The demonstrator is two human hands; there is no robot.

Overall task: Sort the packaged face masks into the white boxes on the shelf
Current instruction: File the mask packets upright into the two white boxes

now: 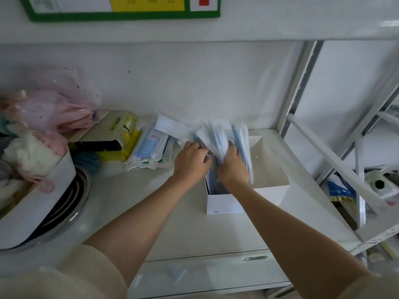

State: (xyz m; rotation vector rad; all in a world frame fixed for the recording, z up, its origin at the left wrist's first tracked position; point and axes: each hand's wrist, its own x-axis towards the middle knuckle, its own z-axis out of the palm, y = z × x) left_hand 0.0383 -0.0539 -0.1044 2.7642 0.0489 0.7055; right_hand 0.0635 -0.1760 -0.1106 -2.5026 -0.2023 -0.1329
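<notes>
Head view: you are looking down at a white shelf (133, 212) with both arms reaching forward.
Left hand (191, 157): your fingers are curling around the left edge of a bundle of packaged face masks (222, 134), gripping it.
Right hand (234, 166): you are clutching the right side of the same bundle, fingers wrapped into the plastic.
Bundle: it is standing on edge in the left part of the white box (224, 205), its top blurring above the rim.
White box: it is sitting on the shelf near the right upright; its right compartment is showing bare white floor.
Loose pile (149, 149): more blue masks in clear wrappers are lying flat just left of your left hand.
Left side: a pink bag (54, 111) is sitting above a white bin (36, 203) stuffed with soft items.
Wall: a green-framed board (121, 9) is hanging overhead.
</notes>
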